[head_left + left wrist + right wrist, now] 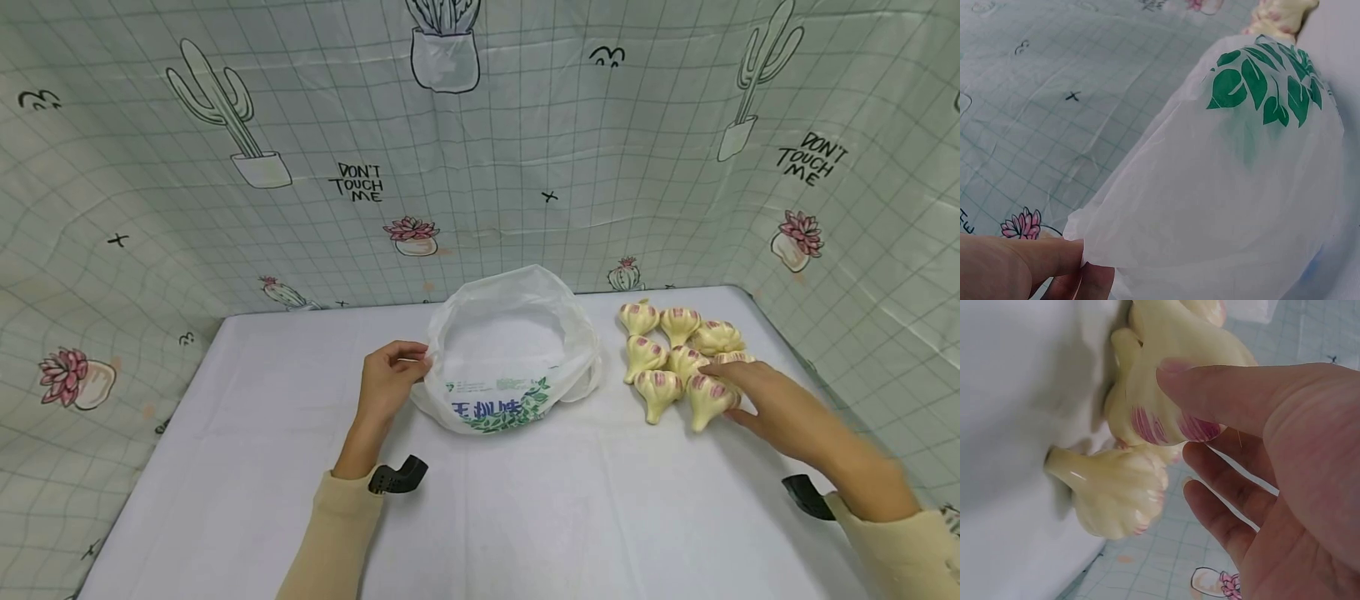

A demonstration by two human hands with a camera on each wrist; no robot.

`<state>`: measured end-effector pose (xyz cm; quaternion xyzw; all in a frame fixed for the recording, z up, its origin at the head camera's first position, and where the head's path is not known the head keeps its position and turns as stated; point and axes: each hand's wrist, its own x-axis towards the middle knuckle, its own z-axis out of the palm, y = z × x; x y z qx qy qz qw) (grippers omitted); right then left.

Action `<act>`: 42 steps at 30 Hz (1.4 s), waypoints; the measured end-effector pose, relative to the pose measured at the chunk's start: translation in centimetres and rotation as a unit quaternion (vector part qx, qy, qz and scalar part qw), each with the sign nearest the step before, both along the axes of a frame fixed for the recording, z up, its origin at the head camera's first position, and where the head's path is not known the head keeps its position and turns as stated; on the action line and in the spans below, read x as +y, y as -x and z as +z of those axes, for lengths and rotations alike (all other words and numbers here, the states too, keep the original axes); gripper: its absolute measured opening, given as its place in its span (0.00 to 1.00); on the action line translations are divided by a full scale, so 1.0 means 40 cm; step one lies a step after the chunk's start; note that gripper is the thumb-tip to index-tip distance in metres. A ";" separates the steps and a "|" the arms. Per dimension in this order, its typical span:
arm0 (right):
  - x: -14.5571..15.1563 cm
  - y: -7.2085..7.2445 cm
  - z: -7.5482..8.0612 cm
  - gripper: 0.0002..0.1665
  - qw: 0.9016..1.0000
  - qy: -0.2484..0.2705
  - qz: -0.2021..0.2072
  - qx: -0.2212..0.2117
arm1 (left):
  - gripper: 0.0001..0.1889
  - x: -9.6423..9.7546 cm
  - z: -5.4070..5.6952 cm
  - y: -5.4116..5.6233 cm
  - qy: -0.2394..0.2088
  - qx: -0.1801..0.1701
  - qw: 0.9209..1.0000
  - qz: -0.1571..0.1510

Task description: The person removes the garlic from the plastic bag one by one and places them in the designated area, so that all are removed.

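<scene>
A white plastic bag with green leaves and blue lettering stands on the table, its mouth spread wide. My left hand pinches the left side of its rim; the left wrist view shows thumb and fingers on the thin plastic. To the right of the bag lies a group of several garlic bulbs, cream with purple streaks. With my right hand I grip the front right garlic bulb. In the right wrist view the thumb lies across this bulb, with fingers partly hidden behind it.
White cloth covers the table. Behind and at both sides hangs a grid-patterned curtain with cactus drawings. Black straps sit at the wrists. One more garlic bulb lies beside the held one in the right wrist view.
</scene>
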<state>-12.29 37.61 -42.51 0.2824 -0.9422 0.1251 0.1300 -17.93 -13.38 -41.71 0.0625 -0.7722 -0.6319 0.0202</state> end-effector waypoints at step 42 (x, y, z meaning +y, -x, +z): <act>-0.019 0.018 -0.043 0.42 1.000 -0.020 -0.017 -0.008 | 0.10 -0.004 -0.002 -0.001 0.006 0.007 1.000 0.000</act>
